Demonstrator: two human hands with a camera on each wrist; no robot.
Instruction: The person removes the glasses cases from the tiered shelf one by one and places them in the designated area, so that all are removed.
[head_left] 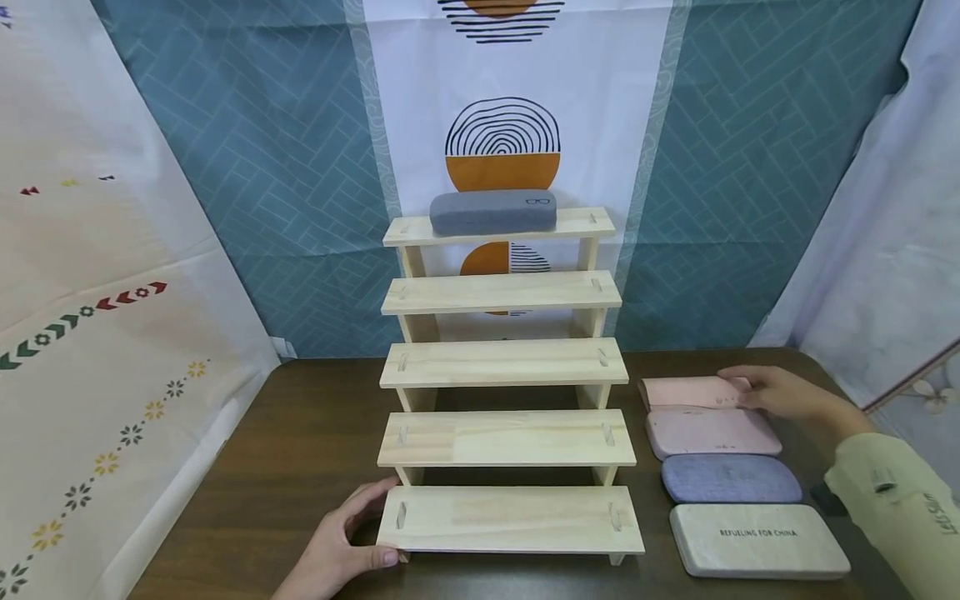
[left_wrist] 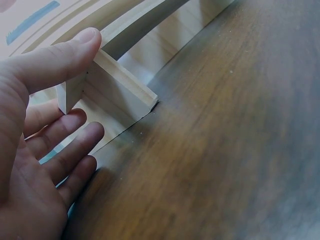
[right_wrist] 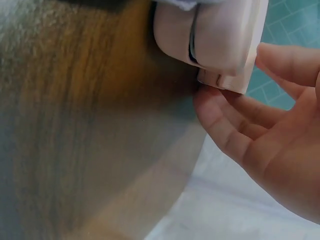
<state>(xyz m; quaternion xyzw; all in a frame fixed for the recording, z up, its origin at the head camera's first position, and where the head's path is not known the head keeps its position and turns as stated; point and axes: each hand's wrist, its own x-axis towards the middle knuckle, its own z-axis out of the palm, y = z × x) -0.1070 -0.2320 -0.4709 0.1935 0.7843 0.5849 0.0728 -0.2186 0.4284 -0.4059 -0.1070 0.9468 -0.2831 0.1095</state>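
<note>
A stepped wooden display rack (head_left: 506, 437) with several tiers stands upright on the brown table. On its top tier lies a grey-blue glasses case (head_left: 492, 212). My left hand (head_left: 341, 533) holds the left end of the lowest tier, thumb at the front and fingers behind; the left wrist view has the thumb (left_wrist: 75, 52) against the wood. To the right of the rack, my right hand (head_left: 787, 398) grips the right end of the farthest case, a light pink glasses case (head_left: 686, 392). In the right wrist view, thumb and fingers are on either side of that pink end (right_wrist: 235, 82).
Nearer than the held case, a second pink case (head_left: 712, 432), a blue-purple case (head_left: 731, 479) and a pale case with printed lettering (head_left: 759, 542) lie in a column. A teal and white cloth (head_left: 322, 192) hangs behind the rack; pale cloths (head_left: 97, 333) hang at both sides.
</note>
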